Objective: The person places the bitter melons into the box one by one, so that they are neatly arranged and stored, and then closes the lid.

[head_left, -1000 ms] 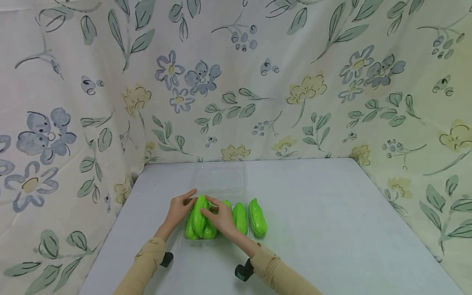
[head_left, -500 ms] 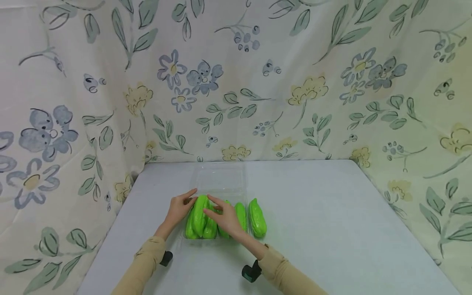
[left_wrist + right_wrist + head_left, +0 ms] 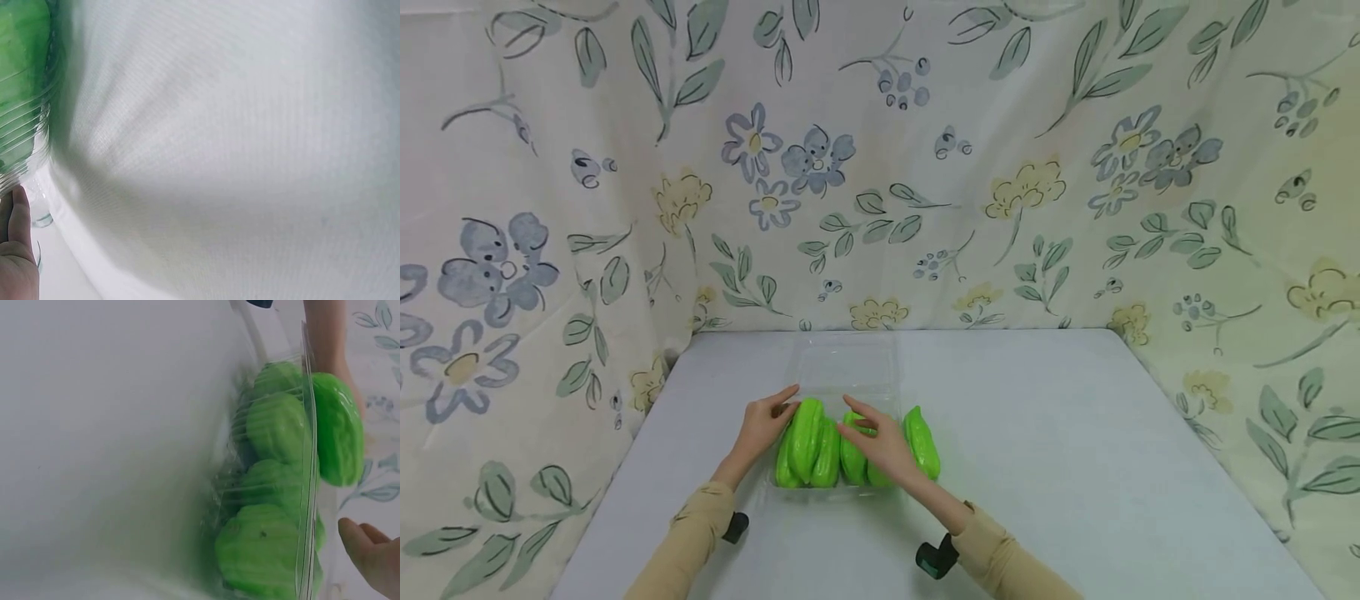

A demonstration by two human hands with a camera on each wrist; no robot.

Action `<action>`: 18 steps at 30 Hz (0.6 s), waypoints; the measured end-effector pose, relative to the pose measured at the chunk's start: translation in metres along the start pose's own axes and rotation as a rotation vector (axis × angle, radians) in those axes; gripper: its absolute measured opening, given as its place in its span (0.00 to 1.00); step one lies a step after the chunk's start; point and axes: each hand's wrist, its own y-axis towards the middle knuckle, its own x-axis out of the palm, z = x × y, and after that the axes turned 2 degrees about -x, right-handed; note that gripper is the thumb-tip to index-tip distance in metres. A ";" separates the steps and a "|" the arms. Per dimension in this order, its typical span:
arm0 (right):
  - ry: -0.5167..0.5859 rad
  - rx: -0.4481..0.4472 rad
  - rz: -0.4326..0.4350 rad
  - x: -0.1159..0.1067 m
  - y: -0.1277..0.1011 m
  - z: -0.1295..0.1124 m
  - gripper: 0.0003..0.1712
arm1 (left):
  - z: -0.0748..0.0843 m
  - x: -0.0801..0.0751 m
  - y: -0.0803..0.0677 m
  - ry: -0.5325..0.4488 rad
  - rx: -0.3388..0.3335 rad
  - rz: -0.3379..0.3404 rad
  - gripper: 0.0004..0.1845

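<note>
Several green bitter melons lie in a clear plastic clamshell box (image 3: pixel 868 491). On top of those at the left rests one more bitter melon (image 3: pixel 806 437), also seen above the rim as a bitter melon (image 3: pixel 339 434) in the right wrist view. My left hand (image 3: pixel 763 427) stays at the box's left side; in the left wrist view a straight finger (image 3: pixel 20 219) touches the ribbed wall. Over the right part of the box hovers my right hand (image 3: pixel 883 442), thumb and forefinger apart with nothing between them, partly hiding the melons below.
A single bitter melon (image 3: pixel 922 443) lies on the white table (image 3: pixel 1060 442) just right of the box. The clear lid (image 3: pixel 847 364) is laid back behind the box. A flowered curtain (image 3: pixel 880 208) hangs along the table's back and sides.
My right hand has let go of the top bitter melon and moved to the right, away from it. That melon stays on the others. My left hand has hardly moved.
</note>
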 end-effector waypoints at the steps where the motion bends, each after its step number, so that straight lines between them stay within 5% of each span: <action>1: -0.004 0.003 0.004 -0.002 -0.001 0.000 0.29 | -0.001 0.000 0.000 0.002 0.001 -0.001 0.19; 18: 0.018 -0.007 0.062 -0.022 -0.020 -0.006 0.28 | -0.006 0.001 0.001 0.000 0.031 0.016 0.19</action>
